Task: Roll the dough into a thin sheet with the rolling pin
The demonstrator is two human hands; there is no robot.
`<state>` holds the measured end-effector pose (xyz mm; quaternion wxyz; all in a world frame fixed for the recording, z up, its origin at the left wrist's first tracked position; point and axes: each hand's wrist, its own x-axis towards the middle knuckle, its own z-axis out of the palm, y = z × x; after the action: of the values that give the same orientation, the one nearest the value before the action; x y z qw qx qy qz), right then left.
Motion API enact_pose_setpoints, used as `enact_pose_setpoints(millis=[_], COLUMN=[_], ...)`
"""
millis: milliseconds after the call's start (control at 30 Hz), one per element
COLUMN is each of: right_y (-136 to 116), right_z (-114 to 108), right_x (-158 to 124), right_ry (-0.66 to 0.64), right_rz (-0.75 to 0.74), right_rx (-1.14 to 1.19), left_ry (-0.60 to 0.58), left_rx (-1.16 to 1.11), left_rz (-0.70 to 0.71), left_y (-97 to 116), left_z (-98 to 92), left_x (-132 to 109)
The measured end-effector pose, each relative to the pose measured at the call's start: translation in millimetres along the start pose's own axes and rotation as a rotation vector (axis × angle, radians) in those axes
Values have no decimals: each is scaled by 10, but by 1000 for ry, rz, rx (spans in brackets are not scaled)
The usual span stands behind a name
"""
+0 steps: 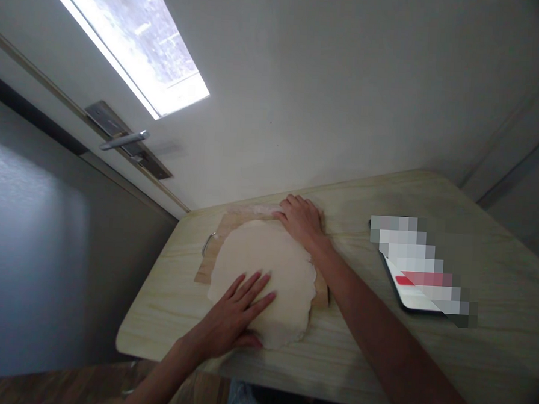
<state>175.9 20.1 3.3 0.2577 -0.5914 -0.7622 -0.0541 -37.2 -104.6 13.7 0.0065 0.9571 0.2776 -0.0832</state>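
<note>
A thin, wide sheet of rolled-out dough [266, 256] with ragged edges covers most of a wooden board [206, 267] and hangs past its near side. My left hand [234, 315] lies flat on the near left part of the dough, fingers spread, thumb by its near edge. At the far side of the board, a pale, floury rolling pin [253, 209] lies crosswise just beyond the dough. My right hand [301, 219] is curled over its right end, hiding that end. A metal loop handle [208, 244] sticks out at the board's left side.
The board rests on a light wood-grain table [356, 351] pushed against a white door [301, 107] with a lever handle [124, 140]. To the right lies a phone or tablet [413, 294], its screen partly blurred. A grey surface [45, 244] stands at the left.
</note>
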Motion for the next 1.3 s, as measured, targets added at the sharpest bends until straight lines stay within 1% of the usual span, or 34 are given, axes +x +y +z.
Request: enact_pose_setpoints(millis=[200, 433, 533, 700, 767, 833, 933, 1033, 1167, 1300], right_y=[-3, -6, -7, -10, -11, -12, -12, -13, -13, -10], right_z=[23, 14, 9, 16, 20, 21, 19, 20, 36, 63], right_x=[7, 6, 6, 10, 9, 7, 5, 8, 19, 21], right_ry=[11, -4, -7, -14, -13, -14, -18, -19, -33, -47], right_rz=[6, -1, 0, 3, 4, 4, 3, 2, 2, -11], right_rx=[-6, -14, -19, -18, -21, -23, -24, -32, -44, -60], left_ry=[-14, -16, -31, -72, -67, -37, 17, 46, 118, 153], left_rx=[-26, -42, -90, -198, -203, -183, -139, -118, -106, -120], left_rz=[12, -20, -20, -42, -61, -95, -162, -242, -350, -366], left_y=[-6, -1, 13, -11, -69, -159, -325, -453, -495, -476], left_z=[2, 39, -13, -169, -199, -194, -141, -78, -18, 12], left_x=[-5, -6, -3, 42, 102, 196, 383, 572, 716, 735])
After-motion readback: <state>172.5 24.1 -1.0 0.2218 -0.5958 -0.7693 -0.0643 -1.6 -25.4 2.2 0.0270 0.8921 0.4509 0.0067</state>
